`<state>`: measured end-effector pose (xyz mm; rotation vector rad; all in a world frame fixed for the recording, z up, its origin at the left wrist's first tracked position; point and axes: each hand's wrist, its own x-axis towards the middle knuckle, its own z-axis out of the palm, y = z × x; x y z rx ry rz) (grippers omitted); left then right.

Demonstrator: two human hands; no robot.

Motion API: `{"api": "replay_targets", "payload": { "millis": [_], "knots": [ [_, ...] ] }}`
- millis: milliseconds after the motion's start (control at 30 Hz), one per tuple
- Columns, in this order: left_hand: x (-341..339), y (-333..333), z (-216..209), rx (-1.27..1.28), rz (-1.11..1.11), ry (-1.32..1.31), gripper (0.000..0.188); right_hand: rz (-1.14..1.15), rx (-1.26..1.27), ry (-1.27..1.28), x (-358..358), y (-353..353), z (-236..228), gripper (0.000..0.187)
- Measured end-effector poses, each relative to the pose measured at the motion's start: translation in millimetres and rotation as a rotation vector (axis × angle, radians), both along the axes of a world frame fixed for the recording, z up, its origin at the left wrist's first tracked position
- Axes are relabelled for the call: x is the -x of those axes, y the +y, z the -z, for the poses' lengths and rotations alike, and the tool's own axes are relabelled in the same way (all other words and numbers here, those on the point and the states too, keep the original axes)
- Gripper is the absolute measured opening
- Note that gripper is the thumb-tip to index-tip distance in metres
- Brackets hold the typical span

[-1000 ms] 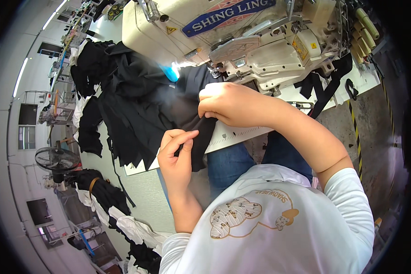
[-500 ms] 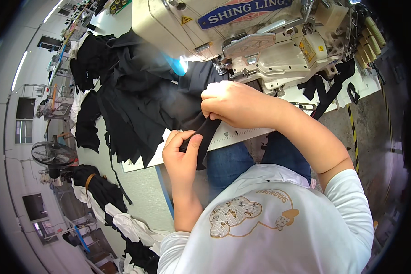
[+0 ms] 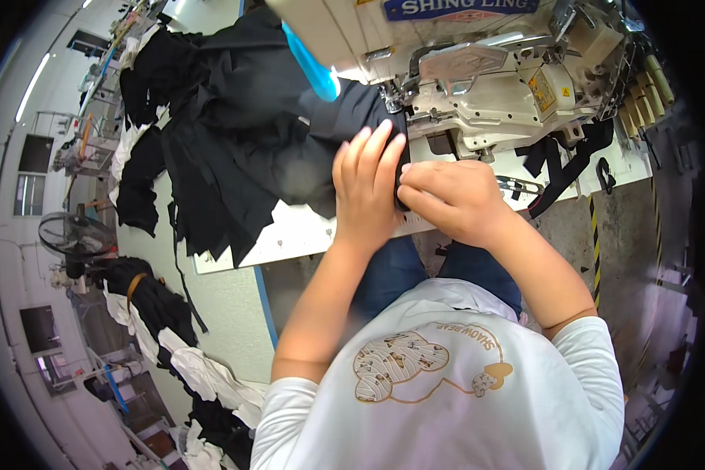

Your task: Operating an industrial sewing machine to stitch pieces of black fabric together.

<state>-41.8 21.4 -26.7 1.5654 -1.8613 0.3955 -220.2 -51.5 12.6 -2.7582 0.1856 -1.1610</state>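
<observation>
Black fabric (image 3: pixel 235 102) spreads in folds over the white table (image 3: pixel 247 244), and its right edge lies at the presser foot (image 3: pixel 392 97) of a cream sewing machine (image 3: pixel 489 106). My left hand (image 3: pixel 366 184) lies flat on the fabric close to that edge, its fingers stretched out toward the machine. Just beside it, my right hand (image 3: pixel 456 200) has its fingers closed on the fabric edge in a pinch. The part of the fabric between my right fingers is mostly hidden.
A blue lamp (image 3: pixel 309 63) shines near the needle. Black strips (image 3: pixel 560 168) hang over the table at the right. To the left are a black fan (image 3: pixel 74 235) and a tied black bundle (image 3: pixel 150 291), with white cloth (image 3: pixel 207 372) below it.
My left hand has let go of the turned-up edge, moved up and right, and flattened on the fabric. My right hand has moved right and slightly down, along the edge.
</observation>
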Motion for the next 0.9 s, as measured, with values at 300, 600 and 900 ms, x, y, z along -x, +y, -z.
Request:
{"api": "replay_targets", "payload": {
  "millis": [300, 600, 900],
  "knots": [
    [-38, -49, -60, -0.143, 0.212, 0.175, 0.029, 0.210, 0.077, -0.278, -17, -25, -44, 0.020],
    [-53, -60, -63, -0.185, 0.270, 0.110, 0.024, 0.259, -0.064, -0.273, -17, -28, -42, 0.020],
    [-45, -43, -60, -0.111, 0.206, -0.133, 0.039, 0.125, -0.153, -0.108, -10, 0, -17, 0.023]
  ]
}}
